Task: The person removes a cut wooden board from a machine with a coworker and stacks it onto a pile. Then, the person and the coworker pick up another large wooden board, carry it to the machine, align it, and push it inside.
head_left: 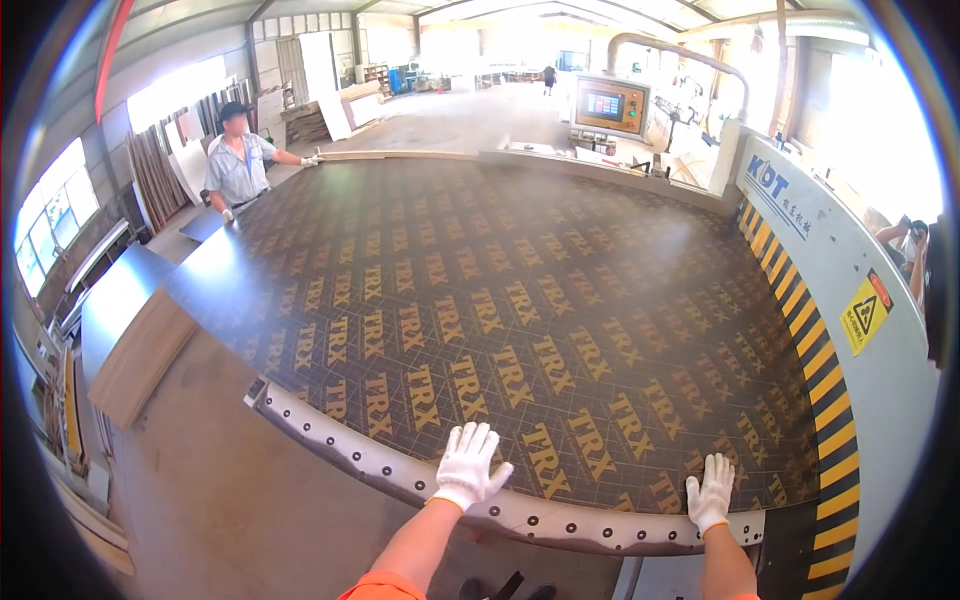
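Apparently a steadying or guiding step: the left hand (pixel 470 466) and right hand (pixel 711 490) rest open, palms down, gripping nothing, on the near edge of the large dark panel (pixel 560 280) filling mid-frame; shifting it calls for even pressure from both. Gold lettering (pixel 513 378) repeats across it; blue lettering (pixel 768 178) and a yellow warning label (pixel 865 312) mark the pale machine (pixel 840 270) at right.

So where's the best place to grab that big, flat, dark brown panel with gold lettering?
The dark brown panel is probably best held at its left edge, approached from the left: it lies flat and seems to stick out past the pale metal rail there, so it could likely be gripped from above and below.
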The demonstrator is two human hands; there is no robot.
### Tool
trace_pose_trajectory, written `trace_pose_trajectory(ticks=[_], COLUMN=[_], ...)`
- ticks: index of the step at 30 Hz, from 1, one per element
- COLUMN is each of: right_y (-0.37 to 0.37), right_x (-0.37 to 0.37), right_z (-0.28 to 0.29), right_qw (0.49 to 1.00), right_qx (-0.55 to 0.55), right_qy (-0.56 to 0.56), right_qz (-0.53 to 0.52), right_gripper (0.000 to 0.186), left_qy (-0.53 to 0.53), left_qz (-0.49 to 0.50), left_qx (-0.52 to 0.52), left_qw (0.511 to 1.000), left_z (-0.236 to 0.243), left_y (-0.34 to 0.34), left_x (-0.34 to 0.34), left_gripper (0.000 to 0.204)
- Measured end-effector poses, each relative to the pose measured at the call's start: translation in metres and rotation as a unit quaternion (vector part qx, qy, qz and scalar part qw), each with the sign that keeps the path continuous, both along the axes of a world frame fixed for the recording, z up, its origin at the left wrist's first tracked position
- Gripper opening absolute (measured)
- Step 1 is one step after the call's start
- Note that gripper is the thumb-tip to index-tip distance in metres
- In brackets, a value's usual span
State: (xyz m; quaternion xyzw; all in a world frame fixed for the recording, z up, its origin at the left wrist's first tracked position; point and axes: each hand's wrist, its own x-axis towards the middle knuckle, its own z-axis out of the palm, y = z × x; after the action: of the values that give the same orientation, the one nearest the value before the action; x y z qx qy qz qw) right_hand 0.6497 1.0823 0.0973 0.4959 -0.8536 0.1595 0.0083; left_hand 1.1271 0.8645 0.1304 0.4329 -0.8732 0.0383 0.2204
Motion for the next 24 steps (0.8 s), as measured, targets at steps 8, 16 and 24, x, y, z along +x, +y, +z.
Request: trace_pose_trajectory(ticks=[8,16,24], right_y=[-0.001,-0.001,-0.002], right_x=[0.005,0.008,0.004], right_z=[0.003,0.005,0.001], right_qw=[1.000,1.000,1.000], right_qx=[-0.008,0.004,0.025], right_qy=[0.007,-0.002,0.007], right_qz=[0.001,-0.005,-0.013], right_gripper=[0.072,0.071,0.070], left_qy=[0.006,0.022,-0.004], left_qz=[-0.003,-0.006,0.001], left_qx=[-0.002,-0.002,0.015], left_qw=[1.000,1.000,1.000], left_z=[0.003,0.000,0.001], left_y=[-0.001,-0.002,-0.002], left_x=[0.002,0.003,0.003], left_gripper=[0.068,0.066,0.068])
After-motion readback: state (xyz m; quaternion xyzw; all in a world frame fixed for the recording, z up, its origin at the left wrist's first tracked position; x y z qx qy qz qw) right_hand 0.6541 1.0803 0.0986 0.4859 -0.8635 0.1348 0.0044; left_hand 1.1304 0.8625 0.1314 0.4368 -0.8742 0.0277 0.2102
